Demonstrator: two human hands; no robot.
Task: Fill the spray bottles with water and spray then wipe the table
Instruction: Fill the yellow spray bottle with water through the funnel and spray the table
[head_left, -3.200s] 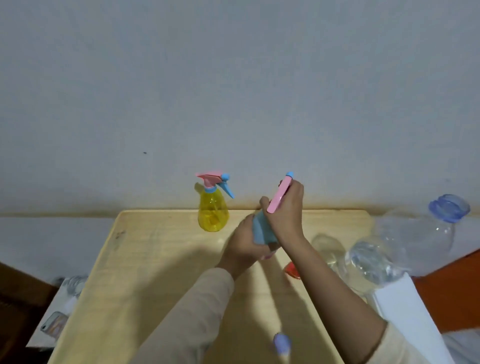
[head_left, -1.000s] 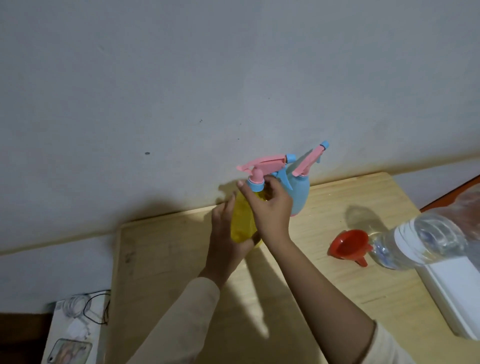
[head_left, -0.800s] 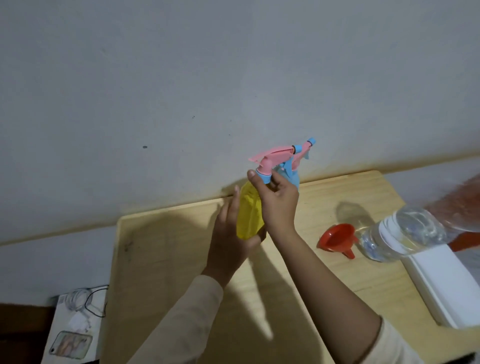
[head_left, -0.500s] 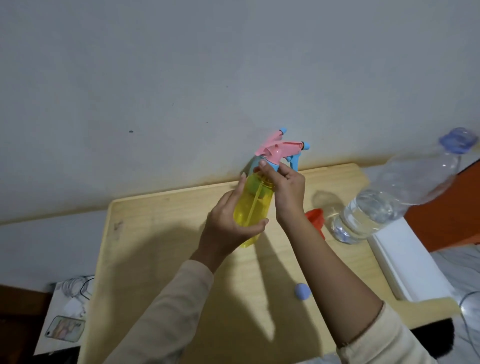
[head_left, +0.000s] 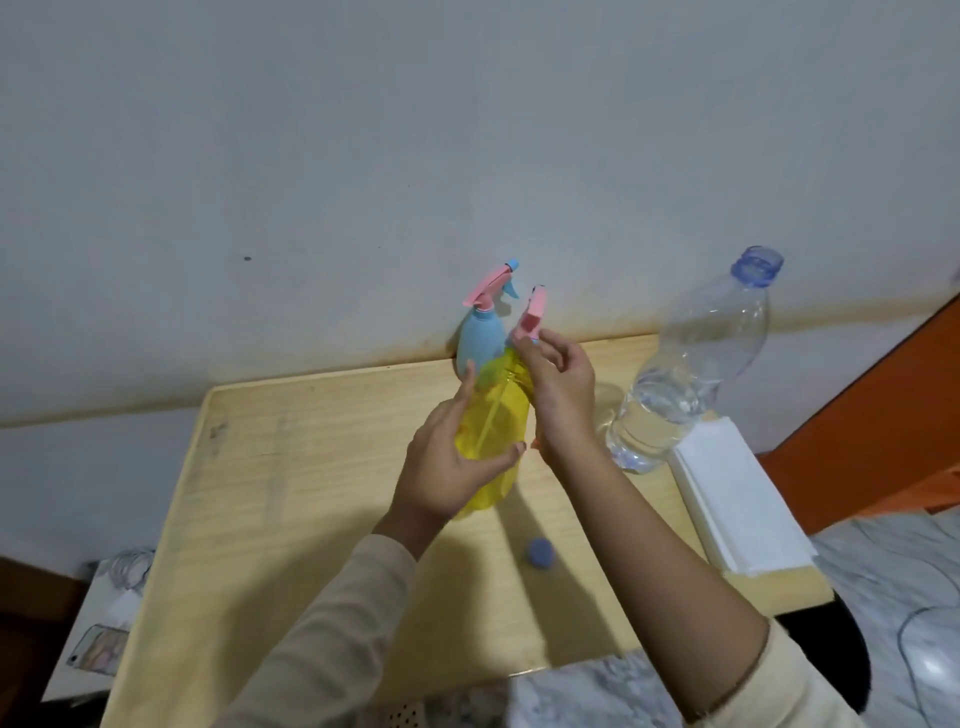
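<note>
L hand (head_left: 441, 467): gripping yellow spray bottle (head_left: 493, 415) body, tilted above table (head_left: 291, 493) centre.
R hand (head_left: 561, 384): pinching pink sprayer head (head_left: 534, 312) at its neck.
Blue spray bottle (head_left: 480, 340): standing far, by wall.
Water bottle (head_left: 685, 374): standing right, uncapped.

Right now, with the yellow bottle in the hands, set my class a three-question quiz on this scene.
1. True or false: the water bottle stands uncapped.
2. The right hand pinches: A) a funnel, B) the pink spray head, C) a cloth.
3. Fill in: the left hand grips the body of the ___ bottle.
Key: 1 true; 2 B; 3 yellow bottle.
</note>
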